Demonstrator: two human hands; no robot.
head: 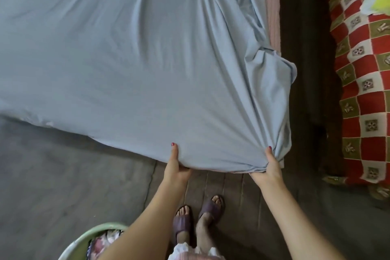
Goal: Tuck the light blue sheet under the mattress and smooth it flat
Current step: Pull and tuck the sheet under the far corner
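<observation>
The light blue sheet (137,65) covers the mattress and fills most of the view, with long wrinkles running toward its near right corner. My left hand (175,164) grips the sheet's near edge, thumb on top and fingers hidden under it. My right hand (269,164) holds bunched sheet at the near right corner, fingers also out of sight beneath. A loose fold of sheet (272,67) hangs off the right side. A pink striped strip of mattress (273,4) shows uncovered along the far right edge.
A narrow dark floor gap (306,74) separates the bed from a red, white and olive checked cover (365,82) on the right. A green basin (92,240) with cloth sits at bottom left. My feet in purple slippers (198,215) stand on planks by the corner.
</observation>
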